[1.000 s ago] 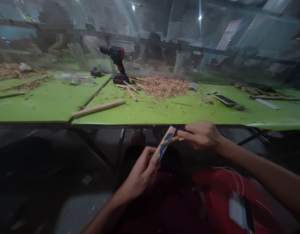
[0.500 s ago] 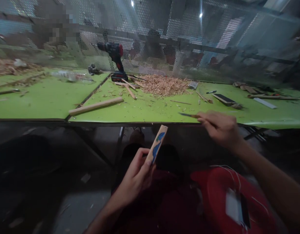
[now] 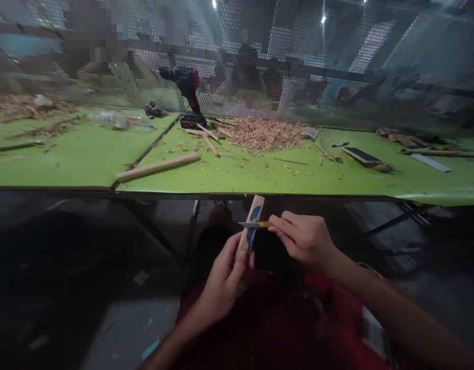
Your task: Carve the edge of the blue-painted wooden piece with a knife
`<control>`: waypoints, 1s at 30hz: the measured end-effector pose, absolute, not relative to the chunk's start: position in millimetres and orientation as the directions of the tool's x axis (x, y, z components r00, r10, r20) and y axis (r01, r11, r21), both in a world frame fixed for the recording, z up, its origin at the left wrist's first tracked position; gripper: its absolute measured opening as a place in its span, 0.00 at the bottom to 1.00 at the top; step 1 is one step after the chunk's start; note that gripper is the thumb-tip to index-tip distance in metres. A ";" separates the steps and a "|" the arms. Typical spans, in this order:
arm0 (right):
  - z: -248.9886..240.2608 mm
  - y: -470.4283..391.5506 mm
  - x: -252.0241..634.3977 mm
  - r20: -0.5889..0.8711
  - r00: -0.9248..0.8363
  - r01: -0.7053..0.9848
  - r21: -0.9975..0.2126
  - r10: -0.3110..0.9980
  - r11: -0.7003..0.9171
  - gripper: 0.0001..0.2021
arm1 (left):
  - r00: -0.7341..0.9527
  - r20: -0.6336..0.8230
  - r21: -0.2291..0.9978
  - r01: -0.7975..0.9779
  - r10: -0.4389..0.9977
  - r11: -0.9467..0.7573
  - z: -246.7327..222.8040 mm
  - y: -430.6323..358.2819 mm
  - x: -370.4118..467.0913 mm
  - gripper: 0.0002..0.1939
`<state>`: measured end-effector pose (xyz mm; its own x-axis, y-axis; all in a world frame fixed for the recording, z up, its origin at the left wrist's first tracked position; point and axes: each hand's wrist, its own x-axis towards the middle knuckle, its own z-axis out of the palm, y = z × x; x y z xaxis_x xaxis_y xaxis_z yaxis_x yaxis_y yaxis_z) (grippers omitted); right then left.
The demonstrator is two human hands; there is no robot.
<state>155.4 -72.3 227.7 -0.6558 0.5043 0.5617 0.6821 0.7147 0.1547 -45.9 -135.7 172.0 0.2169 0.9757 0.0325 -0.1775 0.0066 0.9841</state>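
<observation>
My left hand (image 3: 227,275) is closed round the lower part of a small pale wooden block (image 3: 255,207), which stands tilted above my lap. The block's face carries a blue painted shape with a bit of green near its top. In my right hand (image 3: 304,236) is a knife (image 3: 265,224) with a yellowish handle, gripped between thumb and fingers. Its thin blade points left and lies across the painted face, around the block's middle. Whether the edge bites into the wood I cannot tell.
On the green table (image 3: 221,180) beyond my hands lie a round wooden stick (image 3: 158,167), a heap of wood shavings (image 3: 266,134), a dark phone-like slab (image 3: 361,156) and a pen (image 3: 340,144). A cordless drill (image 3: 188,92) stands before the perforated metal screen (image 3: 298,61). A plastic bottle (image 3: 119,121) lies at left.
My right hand has come down and left from above the table edge, bringing the knife blade to the wooden block. The block has turned slightly more upright in my left hand.
</observation>
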 end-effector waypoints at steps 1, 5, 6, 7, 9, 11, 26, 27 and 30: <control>228.8 -70.1 156.9 0.556 -0.668 0.670 0.160 0.494 0.725 0.12 | 0.227 0.028 0.984 -0.177 0.973 0.013 170.1 -136.3 -45.1 0.22; 233.6 -60.0 164.3 0.559 -0.712 0.621 0.218 0.425 0.753 0.12 | 0.221 0.058 0.991 -0.134 0.974 -0.029 168.9 -137.7 -43.4 0.23; 234.5 -58.1 165.6 0.560 -0.722 0.610 0.237 0.406 0.756 0.11 | 0.226 0.057 0.991 -0.130 0.972 -0.028 169.5 -137.7 -43.4 0.23; 235.3 -56.8 166.4 0.560 -0.731 0.600 0.256 0.390 0.758 0.11 | 0.231 0.048 0.990 -0.138 0.972 -0.016 170.1 -137.4 -43.2 0.23; 236.0 -55.8 166.3 0.557 -0.747 0.585 0.289 0.364 0.758 0.10 | 0.256 0.007 0.986 -0.161 0.967 0.035 171.1 -136.3 -42.7 0.24; 236.0 -55.2 165.6 0.553 -0.755 0.580 0.313 0.352 0.752 0.10 | 0.278 -0.032 0.980 -0.182 0.960 0.086 171.5 -135.4 -42.0 0.26; 260.2 -63.5 200.6 0.685 -0.475 0.712 -0.069 0.552 0.698 0.10 | 0.192 -0.072 0.962 -0.245 0.979 0.119 164.5 -153.7 -46.3 0.22; 253.8 -70.9 188.0 0.644 -0.513 0.693 -0.080 0.568 0.716 0.10 | 0.181 -0.047 0.967 -0.237 0.982 0.090 165.4 -151.1 -45.1 0.22; 235.6 -82.5 156.7 0.522 -0.604 0.686 -0.045 0.603 0.726 0.14 | 0.200 -0.059 0.971 -0.217 0.978 0.103 167.8 -147.9 -44.0 0.24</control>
